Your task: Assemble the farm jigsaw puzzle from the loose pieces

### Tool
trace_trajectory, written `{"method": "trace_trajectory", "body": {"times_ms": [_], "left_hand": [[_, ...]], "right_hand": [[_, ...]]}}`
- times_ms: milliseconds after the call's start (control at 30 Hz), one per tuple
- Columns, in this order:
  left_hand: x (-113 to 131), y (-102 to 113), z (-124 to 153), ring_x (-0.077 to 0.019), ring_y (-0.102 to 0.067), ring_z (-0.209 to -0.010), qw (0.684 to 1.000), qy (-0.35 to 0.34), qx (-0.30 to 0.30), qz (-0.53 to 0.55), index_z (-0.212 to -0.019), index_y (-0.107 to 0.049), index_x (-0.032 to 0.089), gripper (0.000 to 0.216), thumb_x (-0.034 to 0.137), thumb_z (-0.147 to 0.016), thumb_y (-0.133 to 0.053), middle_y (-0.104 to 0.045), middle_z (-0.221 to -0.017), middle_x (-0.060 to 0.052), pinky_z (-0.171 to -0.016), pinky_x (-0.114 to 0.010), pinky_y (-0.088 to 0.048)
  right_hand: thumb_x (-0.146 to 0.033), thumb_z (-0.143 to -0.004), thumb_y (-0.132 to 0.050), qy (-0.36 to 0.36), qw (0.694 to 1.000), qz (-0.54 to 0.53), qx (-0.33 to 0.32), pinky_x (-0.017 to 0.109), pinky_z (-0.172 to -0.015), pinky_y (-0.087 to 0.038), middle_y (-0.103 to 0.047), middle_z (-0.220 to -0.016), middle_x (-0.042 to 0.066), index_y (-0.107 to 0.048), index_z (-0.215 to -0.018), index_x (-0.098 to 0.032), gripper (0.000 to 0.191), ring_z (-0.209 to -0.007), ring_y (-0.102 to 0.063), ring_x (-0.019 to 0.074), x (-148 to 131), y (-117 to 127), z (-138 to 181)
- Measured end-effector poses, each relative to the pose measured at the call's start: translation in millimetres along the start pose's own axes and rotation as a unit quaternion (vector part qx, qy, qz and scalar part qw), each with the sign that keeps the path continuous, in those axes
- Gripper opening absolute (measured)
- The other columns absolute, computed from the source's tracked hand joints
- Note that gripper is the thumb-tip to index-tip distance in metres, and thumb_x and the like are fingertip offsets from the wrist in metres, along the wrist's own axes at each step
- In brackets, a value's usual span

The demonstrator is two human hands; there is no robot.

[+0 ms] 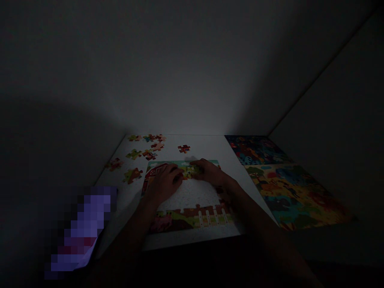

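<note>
Two hands (167,181) (210,172) | curled inward over puzzle (190,222) | dim, can't tell if pinching

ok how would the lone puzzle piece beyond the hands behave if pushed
The lone puzzle piece lies flat, so it would probably slide, not roll. It looks thin, so likely light, and its knobbed outline might snag.

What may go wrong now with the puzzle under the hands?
In this dim light, colours on the loose pieces might be confused. The left hand and right hand are at the top edge of the puzzle, whose middle is unfilled, so a push might shift its border.
</note>
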State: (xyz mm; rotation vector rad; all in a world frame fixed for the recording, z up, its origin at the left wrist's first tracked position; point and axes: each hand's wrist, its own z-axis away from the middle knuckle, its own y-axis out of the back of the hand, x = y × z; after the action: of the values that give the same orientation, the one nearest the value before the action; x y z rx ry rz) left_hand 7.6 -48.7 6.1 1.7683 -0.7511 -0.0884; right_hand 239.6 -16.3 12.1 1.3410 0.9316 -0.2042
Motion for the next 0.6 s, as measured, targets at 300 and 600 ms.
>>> {"method": "trace_trajectory", "body": {"times_ms": [300, 600], "left_hand": [[0.2, 0.3, 0.2, -0.0245, -0.056, -0.108, 1.000, -0.003, -0.004, -0.001, -0.107, -0.068, 0.025, 0.022, 0.025, -0.088, -0.056, -0.062, -0.114, -0.005, -0.100, -0.045, -0.046], [-0.3, -0.8, 1.2, -0.0263, -0.056, -0.111, 1.000, 0.001, -0.001, 0.004, -0.108, -0.068, 0.025, 0.023, 0.025, -0.089, -0.055, -0.061, -0.118, -0.007, -0.100, -0.047, -0.046]], "right_hand": [[-0.037, -0.081, -0.068, 0.015, 1.000, 0.000, -0.008, 0.036, -0.089, -0.046, -0.055, -0.115, 0.011, -0.057, -0.133, -0.019, 0.056, -0.100, -0.057, 0.0227, 0.5, -2.3, 1.8], [-0.034, -0.082, -0.068, 0.030, 0.999, 0.018, -0.021, 0.037, -0.091, -0.046, -0.055, -0.113, 0.011, -0.058, -0.133, -0.019, 0.054, -0.100, -0.057, 0.0226, -3.8, -1.0, 2.1]]}}
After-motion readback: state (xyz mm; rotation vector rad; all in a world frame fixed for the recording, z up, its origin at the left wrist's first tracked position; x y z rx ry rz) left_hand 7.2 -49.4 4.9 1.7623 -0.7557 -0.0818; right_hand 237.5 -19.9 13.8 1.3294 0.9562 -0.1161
